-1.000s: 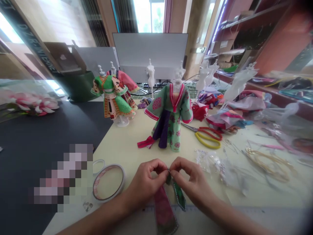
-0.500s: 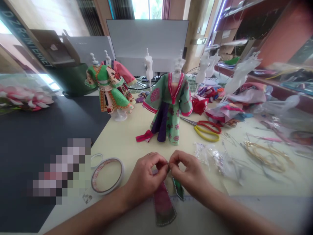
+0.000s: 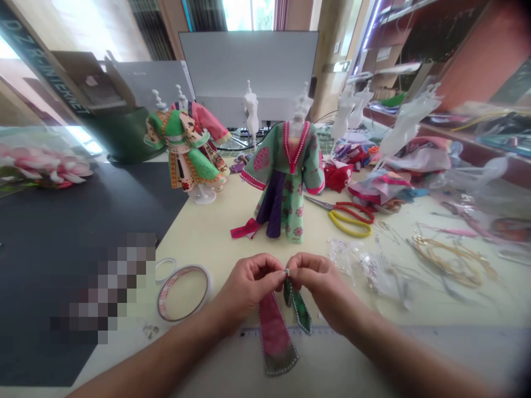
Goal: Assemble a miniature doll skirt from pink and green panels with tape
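My left hand [image 3: 249,287] and my right hand [image 3: 318,283] meet in front of me, each pinching at thumb and forefinger. Between the fingertips is the gathered top of a bead-edged green ribbon [image 3: 302,314], whose pointed tails hang below. A small pale spot shows at the pinch; I cannot make out what it is. Under my left hand hangs a pink fabric panel [image 3: 274,331], dark at its bottom end and edged with white beads. How the panel joins the ribbon is hidden by my fingers. Behind my hands stands a doll mannequin in a green robe [image 3: 272,156].
Rolls of tape [image 3: 161,298] lie left of my hands. Red-and-yellow scissors [image 3: 350,220], bagged beads [image 3: 384,279] and gold wire [image 3: 446,260] lie to the right. A ruler [image 3: 332,330] crosses the near table. Another dressed mannequin [image 3: 176,145] stands back left; fabric scraps [image 3: 381,188] back right.
My fingertips have shifted slightly, so more of the green ribbon and the pale spot at the pinch now show. The hands and the fabric have risen a little in view.
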Tool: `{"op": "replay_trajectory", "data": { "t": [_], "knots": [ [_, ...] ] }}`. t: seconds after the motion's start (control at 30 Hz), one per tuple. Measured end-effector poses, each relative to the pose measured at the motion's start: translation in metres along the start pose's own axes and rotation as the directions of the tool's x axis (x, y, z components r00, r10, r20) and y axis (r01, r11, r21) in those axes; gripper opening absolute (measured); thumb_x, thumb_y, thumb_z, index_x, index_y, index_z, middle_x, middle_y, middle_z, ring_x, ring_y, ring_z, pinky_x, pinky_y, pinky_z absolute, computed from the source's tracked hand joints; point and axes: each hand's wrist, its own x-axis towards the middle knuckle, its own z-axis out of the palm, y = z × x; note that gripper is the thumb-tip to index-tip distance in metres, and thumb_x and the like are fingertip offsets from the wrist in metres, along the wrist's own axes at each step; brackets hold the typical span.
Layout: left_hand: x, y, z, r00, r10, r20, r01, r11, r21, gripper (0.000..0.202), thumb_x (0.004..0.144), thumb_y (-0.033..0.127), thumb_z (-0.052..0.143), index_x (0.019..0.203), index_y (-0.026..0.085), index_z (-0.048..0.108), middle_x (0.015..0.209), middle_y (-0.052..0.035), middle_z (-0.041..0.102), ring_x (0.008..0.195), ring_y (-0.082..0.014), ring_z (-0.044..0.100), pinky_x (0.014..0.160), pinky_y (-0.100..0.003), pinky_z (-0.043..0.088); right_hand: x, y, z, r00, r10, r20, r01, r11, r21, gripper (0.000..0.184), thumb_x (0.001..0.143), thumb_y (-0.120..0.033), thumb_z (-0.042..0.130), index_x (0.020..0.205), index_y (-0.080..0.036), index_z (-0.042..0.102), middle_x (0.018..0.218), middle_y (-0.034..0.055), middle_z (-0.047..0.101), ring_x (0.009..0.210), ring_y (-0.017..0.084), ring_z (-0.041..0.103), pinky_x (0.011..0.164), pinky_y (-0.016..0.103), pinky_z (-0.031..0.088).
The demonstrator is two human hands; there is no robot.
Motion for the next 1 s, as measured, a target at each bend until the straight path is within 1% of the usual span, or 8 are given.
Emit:
{"op": "replay_trajectory", "data": {
  "t": [0.17,0.4,0.53,0.63,0.73,0.8,0.9,1.0],
  "knots": [
    [-0.0001,-0.0019,0.0014,1.0,-0.02,0.004,0.02,0.999,-0.05,0.015,0.078,0.027,0.064,0.073,0.014,0.061,0.064,0.002,0.057,0.062,-0.0096,0.049,0.062,-0.021,0.039,-0.0007,0.0024,-0.0008,0.999,-0.012,0.035,0.01,0.999,0.04,0.007,0.07,-0.017,0.058,0.063,-0.017,0.058,0.058,-0.0022,0.051,0.06,0.012,0.049,0.059,0.025,0.034],
    [0.0005,-0.0025,0.0024,1.0,-0.018,0.005,0.018,0.995,-0.095,0.015,0.078,0.026,0.066,0.071,0.014,0.061,0.063,0.0017,0.057,0.063,-0.0101,0.05,0.063,-0.022,0.039,-0.0022,0.0022,0.0008,0.998,-0.026,0.053,0.022,0.998,0.064,0.008,0.072,-0.019,0.06,0.065,-0.017,0.057,0.057,-0.003,0.049,0.061,0.013,0.05,0.06,0.026,0.036],
    [0.0017,-0.0042,-0.0002,1.0,-0.004,-0.001,0.004,0.989,-0.151,0.016,0.077,0.029,0.067,0.073,0.015,0.061,0.064,0.0011,0.058,0.062,-0.0105,0.05,0.063,-0.022,0.039,-0.0019,0.0017,0.0002,0.995,-0.103,-0.016,0.103,0.995,-0.004,0.013,0.077,-0.025,0.06,0.066,-0.018,0.057,0.062,-0.0024,0.05,0.063,0.013,0.048,0.062,0.026,0.038],
    [0.0022,-0.0067,-0.0028,1.0,0.02,-0.005,-0.021,0.985,-0.169,0.017,0.078,0.031,0.066,0.075,0.015,0.061,0.062,0.0018,0.057,0.06,-0.0098,0.047,0.061,-0.022,0.037,-0.0012,0.0025,-0.0012,0.983,-0.169,-0.069,0.168,0.986,-0.02,0.015,0.082,-0.031,0.057,0.075,-0.019,0.06,0.068,-0.0021,0.051,0.069,0.013,0.049,0.07,0.027,0.04],
    [0.0022,-0.0083,-0.0038,0.999,0.031,-0.01,-0.033,0.991,-0.132,0.019,0.079,0.033,0.066,0.075,0.015,0.061,0.059,0.0026,0.055,0.058,-0.0091,0.045,0.06,-0.022,0.036,-0.0014,0.0032,-0.0011,0.989,-0.148,0.008,0.148,0.989,-0.001,0.019,0.084,-0.033,0.056,0.074,-0.018,0.061,0.07,-0.0012,0.052,0.071,0.014,0.049,0.073,0.028,0.04],
    [0.0022,-0.0084,-0.0036,0.999,0.032,-0.013,-0.033,0.995,-0.098,0.019,0.079,0.033,0.067,0.076,0.015,0.062,0.059,0.0029,0.054,0.059,-0.009,0.044,0.059,-0.021,0.035,-0.0021,0.003,-0.0003,0.993,-0.11,0.029,0.11,0.994,-0.002,0.019,0.081,-0.033,0.059,0.07,-0.018,0.06,0.067,-0.0015,0.052,0.068,0.013,0.048,0.069,0.027,0.039],
    [0.0021,-0.007,-0.0028,1.0,0.026,-0.013,-0.027,0.998,-0.056,0.018,0.079,0.033,0.066,0.077,0.015,0.063,0.06,0.0029,0.053,0.059,-0.009,0.043,0.059,-0.021,0.035,-0.0027,0.0015,0.0007,0.998,-0.065,-0.013,0.065,0.998,0.001,0.017,0.075,-0.031,0.066,0.069,-0.018,0.058,0.062,-0.0021,0.053,0.063,0.013,0.047,0.062,0.026,0.037],
    [0.0016,-0.0047,-0.0018,1.0,0.019,-0.025,-0.02,0.999,-0.03,0.021,0.081,0.034,0.062,0.075,0.014,0.062,0.06,0.0024,0.052,0.06,-0.0094,0.044,0.059,-0.021,0.035,-0.0023,0.0,0.0004,0.997,-0.065,-0.049,0.064,0.998,-0.025,0.018,0.073,-0.032,0.066,0.066,-0.018,0.056,0.059,-0.0023,0.052,0.059,0.012,0.045,0.058,0.025,0.035]
  ]
}}
